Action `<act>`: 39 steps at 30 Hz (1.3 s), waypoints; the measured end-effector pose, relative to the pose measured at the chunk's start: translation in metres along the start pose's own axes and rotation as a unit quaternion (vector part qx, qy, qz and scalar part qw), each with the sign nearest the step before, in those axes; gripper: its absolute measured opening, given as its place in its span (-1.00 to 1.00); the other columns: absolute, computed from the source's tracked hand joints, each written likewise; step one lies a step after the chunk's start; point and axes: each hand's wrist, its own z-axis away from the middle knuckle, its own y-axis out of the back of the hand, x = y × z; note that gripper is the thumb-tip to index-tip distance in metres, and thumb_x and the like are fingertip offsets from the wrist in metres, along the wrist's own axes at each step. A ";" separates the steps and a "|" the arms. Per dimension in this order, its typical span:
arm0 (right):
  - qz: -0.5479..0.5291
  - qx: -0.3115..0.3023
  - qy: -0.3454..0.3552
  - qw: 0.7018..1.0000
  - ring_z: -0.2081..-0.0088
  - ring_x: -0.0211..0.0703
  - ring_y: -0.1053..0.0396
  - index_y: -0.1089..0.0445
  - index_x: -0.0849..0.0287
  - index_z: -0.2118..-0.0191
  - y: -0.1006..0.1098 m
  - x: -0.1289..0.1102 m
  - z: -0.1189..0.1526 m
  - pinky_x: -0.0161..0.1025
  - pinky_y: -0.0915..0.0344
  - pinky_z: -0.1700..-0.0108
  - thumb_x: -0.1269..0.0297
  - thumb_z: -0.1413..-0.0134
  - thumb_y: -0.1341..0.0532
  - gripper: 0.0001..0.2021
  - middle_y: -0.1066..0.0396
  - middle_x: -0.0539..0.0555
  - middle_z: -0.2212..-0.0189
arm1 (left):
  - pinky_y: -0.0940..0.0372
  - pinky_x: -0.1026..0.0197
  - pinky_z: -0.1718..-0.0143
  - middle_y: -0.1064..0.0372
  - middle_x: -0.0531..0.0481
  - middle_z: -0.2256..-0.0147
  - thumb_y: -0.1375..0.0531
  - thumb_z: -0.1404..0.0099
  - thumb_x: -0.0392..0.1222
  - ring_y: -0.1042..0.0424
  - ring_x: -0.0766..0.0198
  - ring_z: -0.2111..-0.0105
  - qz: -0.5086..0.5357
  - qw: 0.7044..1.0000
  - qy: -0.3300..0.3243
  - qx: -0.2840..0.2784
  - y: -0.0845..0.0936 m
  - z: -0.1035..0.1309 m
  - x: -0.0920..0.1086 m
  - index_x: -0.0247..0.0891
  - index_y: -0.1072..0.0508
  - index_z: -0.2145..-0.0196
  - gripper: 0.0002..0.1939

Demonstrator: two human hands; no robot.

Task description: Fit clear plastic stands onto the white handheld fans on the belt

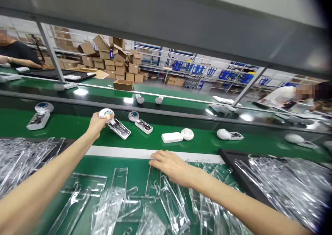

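Grip the white device by its round head, as the left hand does with curled fingers at the green belt, sparing the exposed circuit board; whether the half-curled right hand holds anything is unclear.

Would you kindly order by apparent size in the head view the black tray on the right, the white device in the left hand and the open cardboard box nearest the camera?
1. Black tray
2. White device in the left hand
3. Open cardboard box; it is farther away, so true sizes are unsure
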 end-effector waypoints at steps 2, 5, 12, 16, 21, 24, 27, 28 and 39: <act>0.066 -0.032 0.085 0.994 -0.17 -0.02 -0.14 -0.21 0.25 -0.16 -0.009 -0.003 0.015 -0.06 -0.15 -0.11 0.69 -0.01 -0.01 -0.44 -0.22 0.25 -0.15 | -0.25 0.29 0.42 -0.42 -0.09 0.28 -0.40 0.21 -0.05 -0.38 0.24 0.36 0.040 0.995 -0.091 0.021 -0.002 0.014 0.019 -0.33 -0.42 0.23 -0.44; 0.096 -0.006 0.087 0.992 -0.12 -0.07 -0.21 -0.30 0.28 -0.07 -0.021 0.002 0.016 -0.09 -0.16 -0.11 0.62 -0.13 0.01 -0.59 -0.35 0.23 -0.04 | -0.24 0.29 0.36 -0.40 -0.04 0.28 -0.41 0.19 -0.07 -0.36 0.29 0.36 0.112 0.980 -0.162 0.007 -0.008 0.041 0.050 -0.33 -0.40 0.24 -0.46; 0.132 0.149 0.086 0.976 0.10 -0.09 -0.33 -0.35 0.26 0.18 0.014 -0.017 0.023 0.05 -0.09 -0.18 0.71 -0.03 0.09 -0.62 -0.41 0.19 0.21 | -0.32 0.20 0.36 -0.37 -0.01 0.28 -0.40 0.10 -0.05 -0.43 0.22 0.37 0.249 0.951 -0.128 -0.130 -0.013 0.097 0.088 -0.26 -0.31 0.20 -0.47; -0.031 0.200 -0.117 0.972 0.21 -0.10 -0.34 -0.28 0.19 0.08 0.050 -0.054 0.030 -0.03 -0.28 0.05 0.53 -0.19 0.14 -0.67 -0.37 0.13 0.28 | -0.32 0.22 0.36 -0.37 0.01 0.29 -0.42 0.12 -0.05 -0.42 0.26 0.40 0.304 0.939 -0.067 -0.148 -0.018 0.116 0.090 -0.25 -0.31 0.16 -0.41; -0.179 0.215 -0.267 0.922 0.04 0.01 -0.32 0.02 0.03 -0.27 0.060 -0.088 0.010 -0.04 -0.27 0.03 0.09 -0.20 -0.07 -0.45 -0.28 0.15 0.08 | -0.29 0.22 0.34 -0.35 -0.01 0.32 -0.39 0.06 0.04 -0.36 0.30 0.39 0.352 0.917 -0.003 -0.190 -0.025 0.137 0.091 -0.28 -0.34 0.16 -0.43; -0.141 0.219 -0.280 0.924 0.14 -0.01 -0.36 0.13 -0.12 -0.32 0.055 -0.096 -0.004 -0.04 -0.27 0.07 0.15 -0.20 -0.08 -0.39 -0.25 0.11 0.14 | -0.25 0.26 0.32 -0.34 0.01 0.29 -0.38 0.03 0.01 -0.33 0.32 0.36 0.369 0.912 0.000 -0.181 -0.027 0.148 0.093 -0.25 -0.34 0.13 -0.45; -0.133 0.238 -0.308 0.911 0.26 -0.03 -0.39 0.03 -0.17 -0.29 0.051 -0.100 -0.015 -0.03 -0.29 0.14 0.15 -0.24 -0.01 -0.49 -0.26 0.08 0.22 | -0.22 0.29 0.31 -0.34 0.02 0.24 -0.38 0.01 -0.01 -0.32 0.34 0.32 0.377 0.912 -0.011 -0.160 -0.028 0.157 0.093 -0.20 -0.32 0.07 -0.42; -0.141 0.245 -0.315 0.906 0.28 -0.04 -0.39 0.00 -0.16 -0.28 0.050 -0.102 -0.018 -0.03 -0.29 0.15 0.14 -0.24 0.00 -0.50 -0.27 0.07 0.22 | -0.22 0.30 0.31 -0.34 0.02 0.23 -0.38 0.01 -0.02 -0.32 0.34 0.31 0.376 0.913 -0.016 -0.158 -0.029 0.159 0.092 -0.18 -0.32 0.05 -0.41; -0.077 0.305 -0.332 0.889 -0.03 0.17 -0.21 -0.04 0.06 -0.30 0.017 -0.108 -0.043 0.02 -0.30 0.07 0.26 -0.22 -0.06 -0.46 -0.18 0.28 -0.06 | -0.22 0.30 0.27 -0.33 0.02 0.20 -0.36 -0.02 -0.03 -0.32 0.33 0.26 0.358 0.919 -0.047 -0.158 -0.029 0.163 0.080 -0.15 -0.30 0.04 -0.44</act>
